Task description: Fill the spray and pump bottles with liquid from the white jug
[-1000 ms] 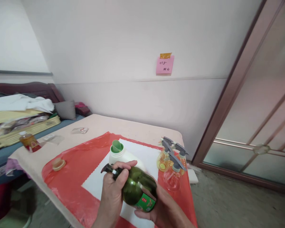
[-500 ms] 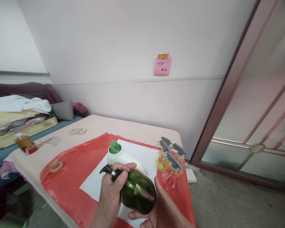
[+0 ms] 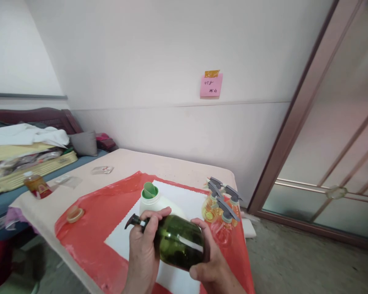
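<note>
A dark green pump bottle [image 3: 180,241] lies tilted sideways between my hands, its black pump head pointing left. My left hand [image 3: 144,245] is wrapped around the neck and shoulder, just below the pump. Fingers and thumb of my right hand [image 3: 210,257] clasp the base end. The side facing me shows no label. Just behind stands a white jug-like bottle [image 3: 165,206] with a green inner spout, its lower part hidden by my left hand and the pump bottle. Under them lies a white sheet [image 3: 119,234] on red plastic [image 3: 92,228].
Several clear spray bottles [image 3: 223,230] with grey trigger heads stand at the table's right side. A cap-like round piece [image 3: 75,214] sits on the red plastic at left. Farther left are an amber bottle [image 3: 37,185] and a clear packet [image 3: 102,170]. A pink note [image 3: 211,85] hangs on the wall.
The pump bottle has been turned about its length, so its green label has gone out of sight. My right hand loosened, then closed again around the base.
</note>
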